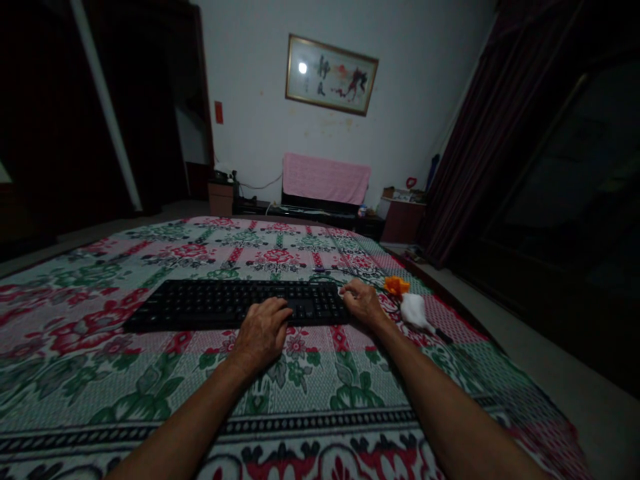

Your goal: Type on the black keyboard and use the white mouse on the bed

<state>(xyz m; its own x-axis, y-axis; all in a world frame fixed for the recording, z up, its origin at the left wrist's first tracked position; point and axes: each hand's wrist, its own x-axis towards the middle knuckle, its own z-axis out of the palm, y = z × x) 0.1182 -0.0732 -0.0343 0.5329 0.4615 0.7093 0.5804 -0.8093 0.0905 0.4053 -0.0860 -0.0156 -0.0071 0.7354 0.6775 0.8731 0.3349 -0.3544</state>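
A black keyboard [215,300] lies on a flower-patterned bedspread, its long side across my view. My left hand [265,325] rests palm down over its front edge, right of the middle, with the fingers laid on the keys. At the right end, my right hand [361,300] is closed in a pinch beside the number keys. A bit of something small and white [342,291] shows at those fingertips; what it is I cannot make out. Just right of that hand lie an orange crumpled piece [397,287] and a white fluffy bundle [414,311] with a dark-tipped handle.
The bedspread [295,387] covers the wide surface under the keyboard. Behind the keyboard lie a thin pen-like stick [320,270] and a dark cable. Against the far wall, a pink cloth [325,177] drapes over a screen on a low stand. Dark curtains [480,147] hang at right.
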